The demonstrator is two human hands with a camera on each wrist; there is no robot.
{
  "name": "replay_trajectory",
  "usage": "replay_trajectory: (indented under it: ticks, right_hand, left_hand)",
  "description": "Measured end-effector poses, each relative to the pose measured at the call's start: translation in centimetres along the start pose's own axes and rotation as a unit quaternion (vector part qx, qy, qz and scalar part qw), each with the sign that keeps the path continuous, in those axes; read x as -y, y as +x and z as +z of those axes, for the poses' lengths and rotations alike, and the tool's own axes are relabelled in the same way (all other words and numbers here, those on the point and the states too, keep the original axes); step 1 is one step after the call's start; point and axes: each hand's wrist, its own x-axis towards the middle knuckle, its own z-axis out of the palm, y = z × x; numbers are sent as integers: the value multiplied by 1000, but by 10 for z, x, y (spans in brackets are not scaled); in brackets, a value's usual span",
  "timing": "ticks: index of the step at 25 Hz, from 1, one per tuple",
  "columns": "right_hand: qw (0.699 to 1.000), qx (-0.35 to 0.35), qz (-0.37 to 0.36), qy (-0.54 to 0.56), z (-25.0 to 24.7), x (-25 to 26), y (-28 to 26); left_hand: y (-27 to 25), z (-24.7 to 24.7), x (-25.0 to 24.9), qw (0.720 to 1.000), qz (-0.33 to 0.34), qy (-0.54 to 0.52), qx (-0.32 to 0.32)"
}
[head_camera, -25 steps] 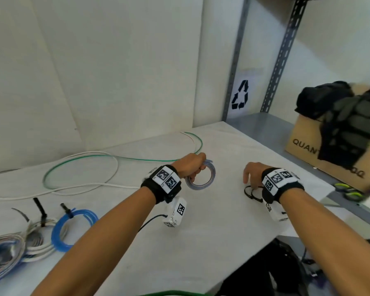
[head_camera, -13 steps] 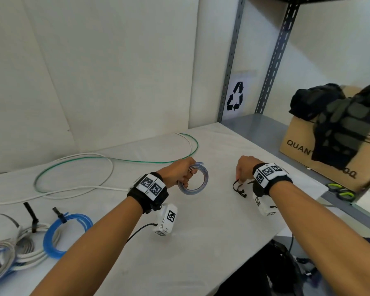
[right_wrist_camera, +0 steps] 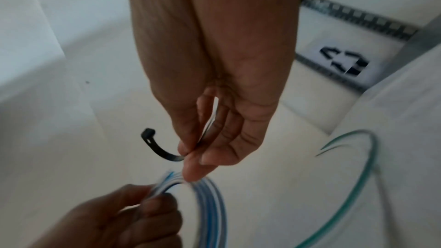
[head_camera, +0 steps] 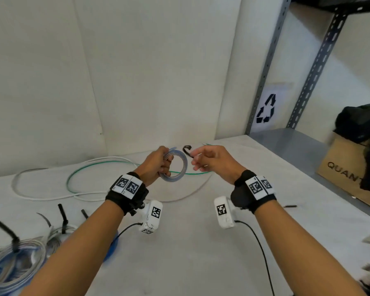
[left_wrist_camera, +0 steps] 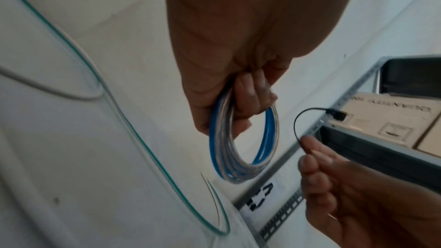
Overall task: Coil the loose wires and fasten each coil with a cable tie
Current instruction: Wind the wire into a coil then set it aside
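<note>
Now left hand (head_camera: pixel 156 163) grips blue-and-clear coiled wire (head_camera: pixel 176 167) upright above white table (head_camera: pixel 190 242); right hand (head_camera: pixel 212 161) pinches curved black plastic cable tie (head_camera: pixel 187 151) just beside it, head end toward the coil. Best: thread the tie through the ring's opening, keep the turns bunched, then cinch.

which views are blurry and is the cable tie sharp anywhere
Head view: centre fairly sharp, cardboard box and right edge smeared. Left wrist view: cable tie thin but readable, blue coil soft. Right wrist view: tie's head clearest, coil streaked near the left hand.
</note>
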Motion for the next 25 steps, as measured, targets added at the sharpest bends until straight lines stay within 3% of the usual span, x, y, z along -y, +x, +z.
replay_trajectory:
  ticks: [4,5,10,16,20,25]
  right_hand:
    - [981,187,12,56,54,6,21]
    - [976,206,4,72,67,4,28]
    - [991,102,-73,46,130,-12,72]
    - [982,26,-187,-15,177,-21,78]
    - [961,-10,-275,-32,185,-27,70]
    - [970,16,-240,27,187,-17,66]
  left_hand:
    - [-7,-62,-9,996,34,-9,-82]
    - [-11,-76,-10,994,37,-2,-103]
    - [-31,-122,-10,985,37,47,-165]
    - [-42,-141,6,961,59,221,-157]
    - [-43,-144,6,959,82,181,-201]
    - [-50,-142,2,954,164,148,-201]
